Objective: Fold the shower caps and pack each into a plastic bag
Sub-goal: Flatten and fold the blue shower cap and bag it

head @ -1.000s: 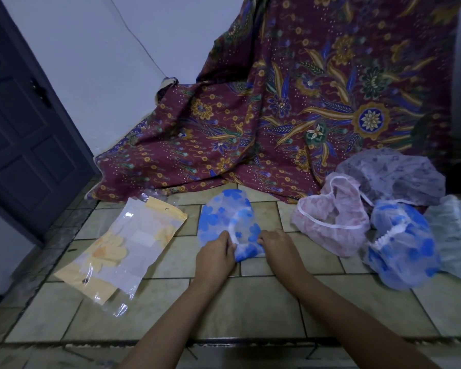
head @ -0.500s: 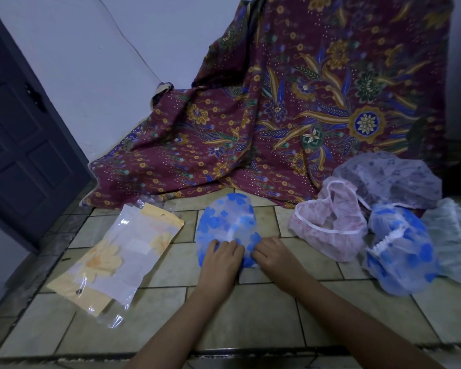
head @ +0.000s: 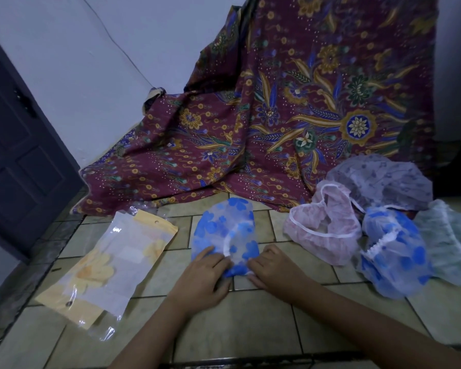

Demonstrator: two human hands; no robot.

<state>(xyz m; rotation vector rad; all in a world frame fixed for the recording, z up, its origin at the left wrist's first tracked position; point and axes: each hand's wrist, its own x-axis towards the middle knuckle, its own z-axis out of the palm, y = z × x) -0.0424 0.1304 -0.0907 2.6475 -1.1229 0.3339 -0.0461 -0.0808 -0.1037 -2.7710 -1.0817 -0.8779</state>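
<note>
A clear shower cap with blue flowers (head: 228, 230) lies flattened on the tiled floor (head: 237, 328) in the middle. My left hand (head: 201, 280) pinches its near left edge and my right hand (head: 273, 270) pinches its near right edge, fingers closed on the plastic. To the left lies a stack of clear plastic bags with yellow print (head: 109, 267). On the right sits a heap of unfolded caps: a pink one (head: 322, 230), a second blue-flowered one (head: 394, 251), a lilac one (head: 381, 182) and a pale green one (head: 453, 243).
A maroon batik cloth (head: 290, 115) hangs down the wall and spreads over the floor behind the caps. A dark door (head: 19, 161) stands at the left. The floor's front edge (head: 250, 360) runs just below my forearms.
Both hands stayed at the cap's near edge; the left hand shifted a little onto the cap and back. The cap looks slightly flatter. The camera moved a little.
</note>
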